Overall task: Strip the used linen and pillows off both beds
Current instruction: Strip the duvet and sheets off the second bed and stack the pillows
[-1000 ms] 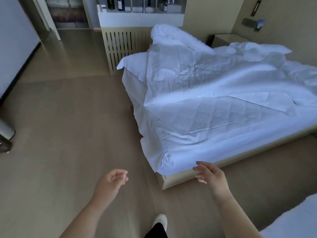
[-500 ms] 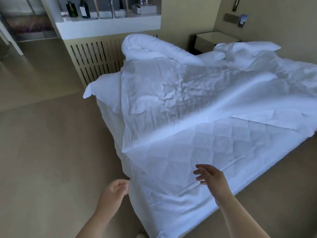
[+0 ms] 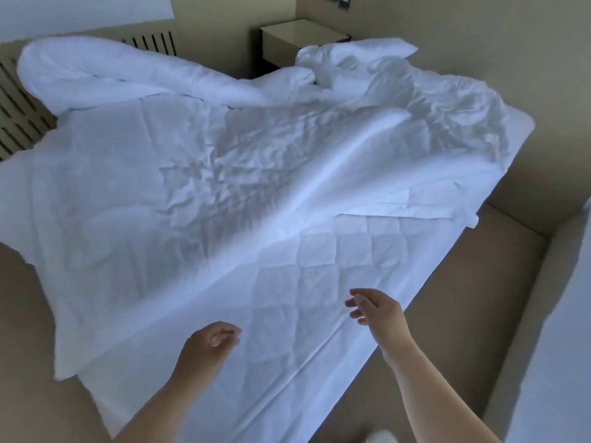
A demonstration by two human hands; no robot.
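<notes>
poster1: Beige floor (image 3: 479, 282) off to the right of the right hand (image 3: 375, 311), and a white bed fills nearly everything beyond both hands. Only the head cam, so one view. What's each hand doing?

poster2: Neither has hold of anything. The left hand (image 3: 209, 343) hovers over the foot end of the bed, fingers loosely curled, thumb close to the fingertips with nothing between them. The right hand is just to its right and a bit further forward, fingers relaxed and slightly spread, near the bed's right edge. Can't tell if either one touches the fabric.

poster1: And the linen?

poster2: All on the bed. Right under and ahead of both hands is the bottom sheet (image 3: 335, 266), with a quilted pattern showing through. Beyond the left hand a crumpled top sheet (image 3: 192, 174) lies across the middle and hangs off the left side. Far up and left of that hand the duvet (image 3: 96, 71) is bunched in a roll by a slatted partition (image 3: 19, 100). Way beyond the right hand there's a pillow (image 3: 367, 52) at the head end, next to a nightstand (image 3: 300, 33). A second bed (image 3: 563, 330) shows far right of the right hand, and a white shoe (image 3: 380, 438) below it.
</notes>
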